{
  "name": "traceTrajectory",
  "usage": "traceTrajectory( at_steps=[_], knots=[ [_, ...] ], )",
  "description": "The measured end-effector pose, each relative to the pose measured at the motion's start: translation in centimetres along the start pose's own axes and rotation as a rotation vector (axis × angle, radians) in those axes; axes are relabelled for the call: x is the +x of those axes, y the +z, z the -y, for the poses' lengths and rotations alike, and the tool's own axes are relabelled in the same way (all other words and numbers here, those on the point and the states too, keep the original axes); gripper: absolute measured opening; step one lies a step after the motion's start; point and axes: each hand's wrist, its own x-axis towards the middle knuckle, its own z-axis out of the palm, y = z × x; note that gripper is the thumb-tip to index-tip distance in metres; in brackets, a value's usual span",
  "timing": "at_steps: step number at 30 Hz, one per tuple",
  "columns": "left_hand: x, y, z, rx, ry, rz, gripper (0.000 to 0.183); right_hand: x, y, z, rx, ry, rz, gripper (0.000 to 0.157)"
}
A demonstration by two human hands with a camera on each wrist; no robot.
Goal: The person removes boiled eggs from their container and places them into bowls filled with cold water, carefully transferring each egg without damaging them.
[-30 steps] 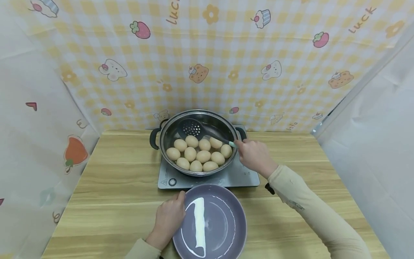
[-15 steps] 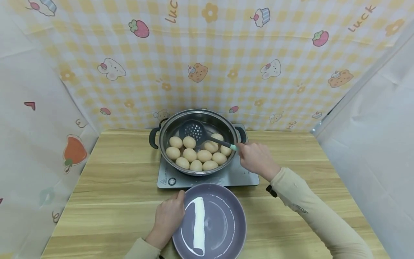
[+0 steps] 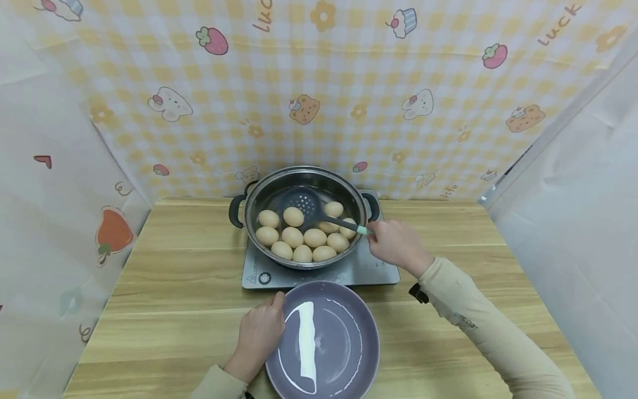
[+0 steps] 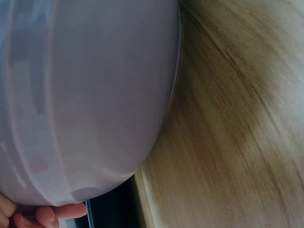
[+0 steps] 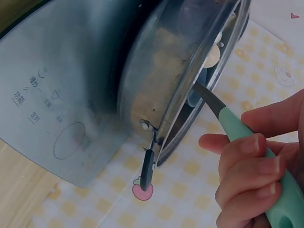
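Long beige sleeves are worn on both arms: the right sleeve [image 3: 493, 327] is creased toward the elbow and marked along the forearm with a small greyish print [image 3: 464, 320], too small to be read. Black pieces are seen at the right wrist [image 3: 418, 292] and the left cuff [image 3: 248, 395]. Bare fingers [image 5: 244, 171] are shown with rounded nails.

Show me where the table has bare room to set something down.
The table is bare at left, between the left white sheet, cooker and left hand, and at right, between the cooker, right sleeve and right white sheet. The middle is crowded: the plate sits at the cooker's front edge, and eggs and the skimmer share the pot.
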Motion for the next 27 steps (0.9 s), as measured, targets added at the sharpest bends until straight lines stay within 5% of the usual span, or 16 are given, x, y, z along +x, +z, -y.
traceTrajectory(
  at_steps=[10, 27],
  knots=[
    [-0.3, 0.0, -0.1, -0.003, -0.011, 0.024, 0.013, -0.7, -1.3, -0.2, 0.115, 0.064, 0.100, 0.025],
    [0.3, 0.4, 0.1, -0.010, 0.018, -0.041, 0.007, -4.0, -3.8, -0.9, 0.135, 0.098, 0.120, 0.018]
  ],
)
